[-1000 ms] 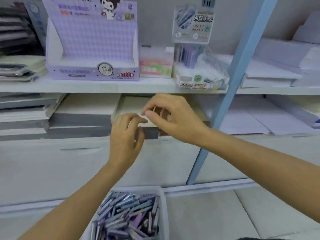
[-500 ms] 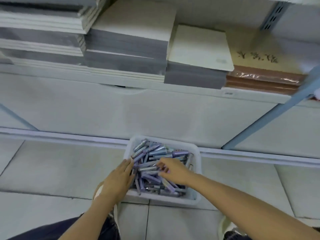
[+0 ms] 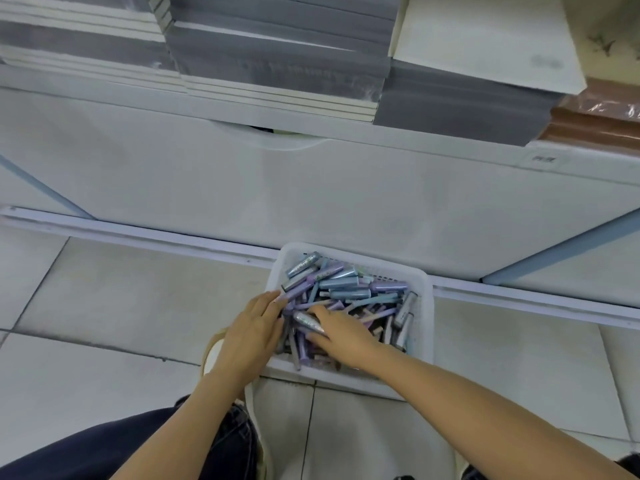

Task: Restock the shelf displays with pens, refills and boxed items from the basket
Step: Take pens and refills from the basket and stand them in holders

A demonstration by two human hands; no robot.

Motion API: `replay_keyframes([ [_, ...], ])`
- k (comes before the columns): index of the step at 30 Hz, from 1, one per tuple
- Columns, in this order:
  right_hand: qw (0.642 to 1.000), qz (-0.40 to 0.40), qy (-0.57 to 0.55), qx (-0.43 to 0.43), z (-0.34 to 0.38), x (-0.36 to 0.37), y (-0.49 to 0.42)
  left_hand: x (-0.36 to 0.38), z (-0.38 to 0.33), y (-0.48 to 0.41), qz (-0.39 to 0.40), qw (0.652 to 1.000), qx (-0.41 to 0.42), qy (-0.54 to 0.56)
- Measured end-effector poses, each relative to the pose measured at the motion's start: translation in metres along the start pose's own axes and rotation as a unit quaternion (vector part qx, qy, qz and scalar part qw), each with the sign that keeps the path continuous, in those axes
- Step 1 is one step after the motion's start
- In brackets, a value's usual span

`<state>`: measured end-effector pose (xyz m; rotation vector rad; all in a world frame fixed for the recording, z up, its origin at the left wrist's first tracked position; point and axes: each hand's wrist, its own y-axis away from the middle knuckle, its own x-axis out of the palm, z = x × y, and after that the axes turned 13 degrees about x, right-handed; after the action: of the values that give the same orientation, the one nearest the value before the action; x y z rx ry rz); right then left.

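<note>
A white plastic basket [image 3: 420, 317] stands on the tiled floor against the shelf base, heaped with several purple and blue pens [image 3: 341, 284]. My left hand [image 3: 251, 332] lies flat over the basket's left rim, fingers straight and touching the pens. My right hand [image 3: 341, 332] is inside the basket, its fingers curled round a silver-and-purple pen [image 3: 308, 320] lying on the heap.
Stacks of grey and white notebooks [image 3: 277, 60] and a brown wrapped pack [image 3: 595, 123] fill the lowest shelf [image 3: 346, 181] above the basket. A blue upright [image 3: 557, 252] slants at the right. My dark trouser leg [image 3: 121, 448] and a shoe [image 3: 211, 351] are beside the basket.
My view dropped from the upper shelf displays to the floor. Both hands came down from the shelf into the basket, and my right hand has closed round a pen.
</note>
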<state>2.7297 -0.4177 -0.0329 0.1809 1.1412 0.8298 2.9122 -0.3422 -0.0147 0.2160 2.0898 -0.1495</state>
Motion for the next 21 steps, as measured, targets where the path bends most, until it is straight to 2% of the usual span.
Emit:
replay_keyframes([
  [4, 0.980, -0.017, -0.198, 0.027, -0.004, -0.016, 0.005, 0.001, -0.003, -0.007, -0.075, 0.997, 0.000, -0.014],
  [6, 0.953, -0.031, -0.298, 0.039, -0.003, -0.026, 0.009, 0.000, -0.013, -0.014, -0.091, 0.989, -0.081, 0.084],
  [7, 0.942, -0.030, -0.332, 0.041, 0.000, -0.031, 0.011, -0.001, -0.020, -0.020, -0.079, 0.974, -0.135, 0.163],
  [8, 0.932, -0.024, -0.360, 0.039, 0.004, -0.035, 0.013, -0.001, -0.028, -0.026, -0.067, 0.944, -0.185, 0.267],
  [9, 0.922, -0.013, -0.385, 0.036, 0.009, -0.039, 0.015, 0.000, -0.037, -0.032, -0.063, 0.895, -0.222, 0.381],
  [11, 0.903, 0.002, -0.429, 0.035, 0.020, -0.046, 0.018, 0.002, -0.054, -0.045, -0.101, 0.781, -0.246, 0.565],
  [13, 0.886, -0.009, -0.462, 0.038, 0.028, -0.056, 0.021, -0.004, -0.072, -0.058, -0.169, 0.688, -0.241, 0.664],
  [14, 0.883, -0.020, -0.468, 0.038, 0.032, -0.062, 0.024, -0.009, -0.081, -0.063, -0.197, 0.664, -0.236, 0.681],
  [17, 0.887, -0.047, -0.458, 0.023, 0.039, -0.083, 0.036, -0.027, -0.101, -0.076, -0.263, 0.666, -0.224, 0.661],
  [21, 0.915, -0.107, -0.389, 0.010, 0.041, -0.116, 0.053, -0.058, -0.111, -0.089, -0.360, 0.682, -0.213, 0.599],
])
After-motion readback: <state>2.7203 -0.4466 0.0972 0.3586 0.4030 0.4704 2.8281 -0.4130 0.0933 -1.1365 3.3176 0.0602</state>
